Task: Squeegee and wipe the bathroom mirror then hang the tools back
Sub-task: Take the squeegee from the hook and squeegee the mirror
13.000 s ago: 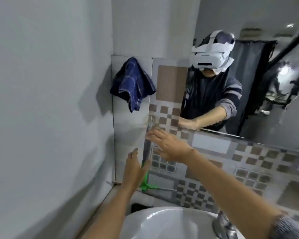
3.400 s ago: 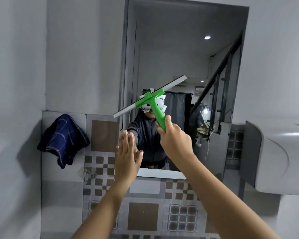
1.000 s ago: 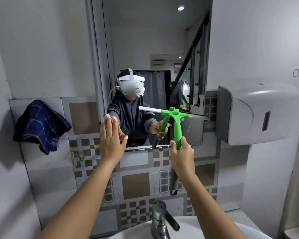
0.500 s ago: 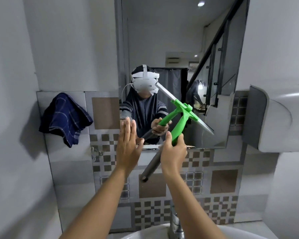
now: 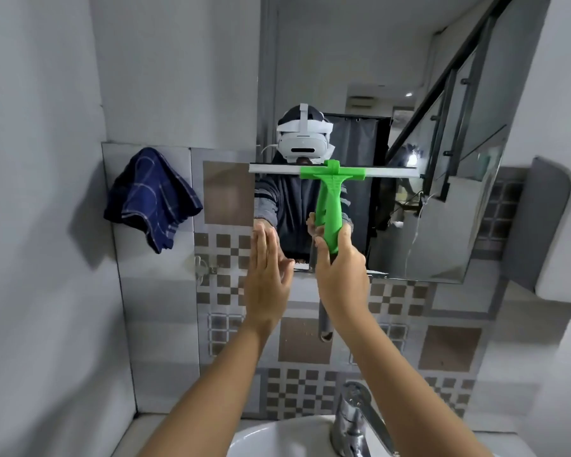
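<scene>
The bathroom mirror (image 5: 426, 110) hangs on the wall straight ahead. My right hand (image 5: 342, 278) grips the green handle of a squeegee (image 5: 332, 196), whose grey blade lies level across the lower part of the glass. A grey tube extends from the handle below my hand. My left hand (image 5: 266, 275) is flat and open, fingers up, at the mirror's lower left corner, holding nothing. A dark blue checked cloth (image 5: 152, 199) hangs on the wall at the left. A small metal hook (image 5: 200, 265) sits on the tiles below it.
A white basin (image 5: 277, 437) with a chrome tap (image 5: 356, 420) lies below my arms. A white and grey dispenser (image 5: 554, 232) juts from the right wall. A plain wall closes in on the left. The person's reflection with a white headset shows in the glass.
The squeegee blade has turned from a slant to level and moved left across the glass. My left hand has stayed flat by the mirror's lower left corner.
</scene>
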A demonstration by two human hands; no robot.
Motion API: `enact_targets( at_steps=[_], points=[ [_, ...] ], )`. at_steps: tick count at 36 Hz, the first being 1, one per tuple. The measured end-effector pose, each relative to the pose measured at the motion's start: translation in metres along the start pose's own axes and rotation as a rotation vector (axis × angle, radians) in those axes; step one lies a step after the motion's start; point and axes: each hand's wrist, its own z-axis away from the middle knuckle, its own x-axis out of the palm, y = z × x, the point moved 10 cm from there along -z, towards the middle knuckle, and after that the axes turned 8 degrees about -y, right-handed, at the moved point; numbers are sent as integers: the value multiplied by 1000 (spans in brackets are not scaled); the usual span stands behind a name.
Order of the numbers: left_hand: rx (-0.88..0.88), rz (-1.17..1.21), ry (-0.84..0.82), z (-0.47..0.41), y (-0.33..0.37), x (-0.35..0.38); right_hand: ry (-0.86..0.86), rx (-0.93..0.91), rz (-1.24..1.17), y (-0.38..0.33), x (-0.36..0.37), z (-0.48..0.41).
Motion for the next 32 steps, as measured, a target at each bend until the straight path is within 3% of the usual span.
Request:
enact_targets(
  at_steps=[6, 15, 21, 32],
  points=[
    [-65, 73, 33, 10, 0, 6, -80, -69, 244, 3, -7, 1],
    [-168, 71, 51, 12, 6, 12, -197, -139, 420, 12, -23, -10],
    [-267, 103, 86, 16, 8, 17, -208, -206, 551, 15, -35, -20],
    [-296, 94, 70, 17, 9, 21, -217, -342, 690, 10, -57, -32]
  ],
)
